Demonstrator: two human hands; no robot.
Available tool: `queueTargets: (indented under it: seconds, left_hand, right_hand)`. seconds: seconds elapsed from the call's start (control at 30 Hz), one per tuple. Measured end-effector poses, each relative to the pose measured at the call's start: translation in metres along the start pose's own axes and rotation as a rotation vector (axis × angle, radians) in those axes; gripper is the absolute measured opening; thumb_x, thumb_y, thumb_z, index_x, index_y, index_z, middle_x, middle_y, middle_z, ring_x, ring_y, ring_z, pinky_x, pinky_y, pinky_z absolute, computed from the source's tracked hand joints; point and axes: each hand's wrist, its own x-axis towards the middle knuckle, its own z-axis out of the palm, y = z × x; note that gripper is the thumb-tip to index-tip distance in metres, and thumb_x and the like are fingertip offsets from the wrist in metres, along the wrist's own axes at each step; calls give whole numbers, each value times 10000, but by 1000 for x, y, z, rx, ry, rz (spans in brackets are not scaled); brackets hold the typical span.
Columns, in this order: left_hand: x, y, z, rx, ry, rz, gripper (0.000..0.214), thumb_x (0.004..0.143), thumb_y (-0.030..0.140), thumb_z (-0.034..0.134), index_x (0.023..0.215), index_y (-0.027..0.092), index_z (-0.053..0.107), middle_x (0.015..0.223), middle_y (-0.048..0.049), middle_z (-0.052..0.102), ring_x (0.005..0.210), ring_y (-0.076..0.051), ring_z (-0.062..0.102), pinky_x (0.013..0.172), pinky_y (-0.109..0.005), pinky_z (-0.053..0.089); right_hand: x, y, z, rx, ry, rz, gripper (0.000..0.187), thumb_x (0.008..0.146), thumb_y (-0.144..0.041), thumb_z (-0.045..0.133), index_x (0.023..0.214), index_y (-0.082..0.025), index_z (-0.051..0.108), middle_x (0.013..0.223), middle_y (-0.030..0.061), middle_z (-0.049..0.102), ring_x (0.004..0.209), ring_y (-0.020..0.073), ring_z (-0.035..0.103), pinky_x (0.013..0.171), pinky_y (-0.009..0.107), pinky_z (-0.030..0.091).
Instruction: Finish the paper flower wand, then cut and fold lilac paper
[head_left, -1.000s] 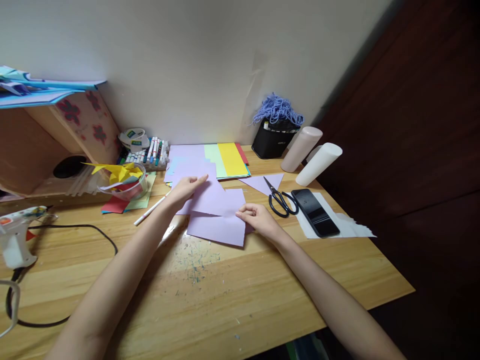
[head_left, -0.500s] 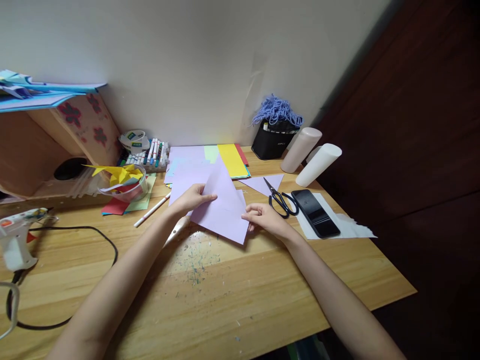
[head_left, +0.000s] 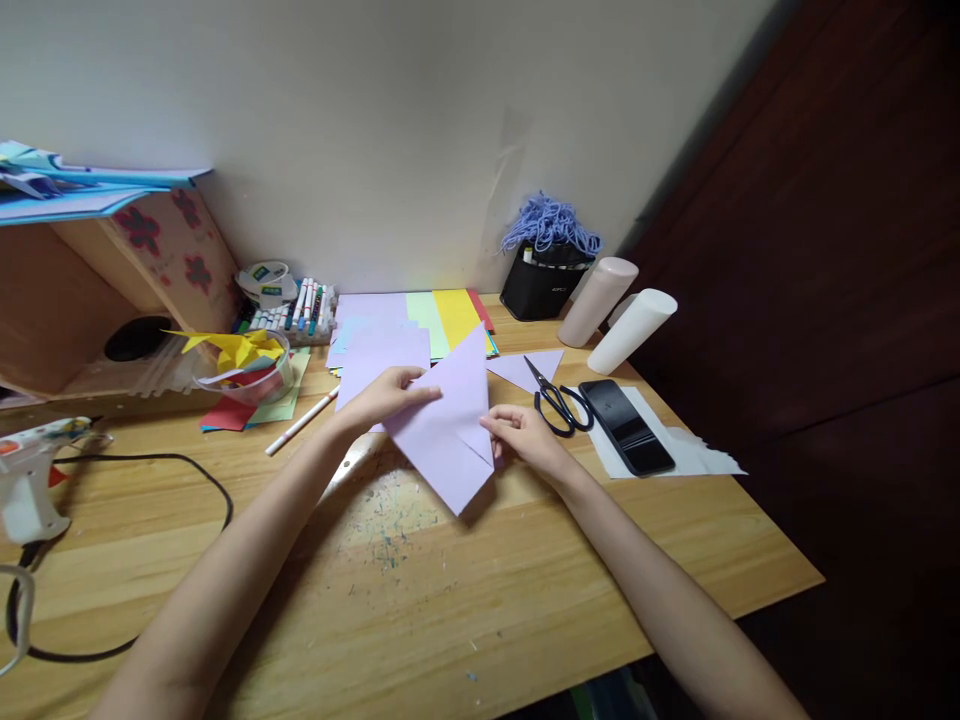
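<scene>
A folded sheet of lilac paper (head_left: 446,425) is held above the wooden table between both hands. My left hand (head_left: 396,395) pinches its left side, thumb on top and the other fingers largely hidden beneath. At the right edge, my right hand (head_left: 517,432) grips the paper between thumb and fingers. A crease line runs across the lower right part, and one corner points toward me. Black-handled scissors (head_left: 559,400) lie just right of my right hand, partly over a lilac paper triangle (head_left: 517,368). Behind my left hand lies another lilac sheet (head_left: 375,355).
A phone (head_left: 626,425) on white tissue and two upright cylinders, one white (head_left: 634,330), stand right. A black pouch (head_left: 544,285) holds blue yarn. Left are a marker (head_left: 304,420), a tub of paper scraps (head_left: 247,375), a glue gun (head_left: 34,480) and its cord.
The lilac paper has turned clockwise: its top point has swung right and its lower corner has come toward me. Both hands keep hold of it.
</scene>
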Motion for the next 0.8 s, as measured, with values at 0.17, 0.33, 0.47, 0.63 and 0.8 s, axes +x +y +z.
queueTargets:
  seconds: [0.17,0.33,0.47,0.63,0.8]
  left_hand:
    - [1,-4,-8,-505,-28,-17,630,696,699,423,911,135,604,836,-115,652,755,-185,616,701,-306,477]
    - [-5,-13,43,-475,-266,20,573,604,487,698,1031,118,599,1094,-173,606,961,-246,583,802,-348,464]
    - [-4,-24,82,-423,23,41,420,623,409,706,917,117,640,988,-126,657,909,-221,600,810,-336,472]
    - [1,-33,87,-420,234,26,332,697,446,625,723,115,641,765,-104,673,705,-188,621,755,-350,498]
    - [4,-35,78,-332,216,-2,343,711,450,590,644,115,625,641,-92,638,596,-169,600,659,-321,494]
  right_hand:
    - [6,2,-1,198,386,-184,273,664,-417,668,688,-180,534,578,-22,576,500,104,557,508,223,481]
    - [9,10,8,281,469,-171,300,630,-419,693,695,-178,525,640,7,609,584,138,597,590,263,501]
    - [9,16,19,170,492,-189,284,638,-417,683,666,-162,559,626,6,595,570,131,556,549,247,454]
    - [10,16,19,75,454,-198,277,628,-405,692,668,-145,607,614,12,604,543,123,522,518,240,422]
    - [14,11,-10,43,530,-92,302,607,-427,703,603,-146,595,531,13,579,468,109,498,466,232,414]
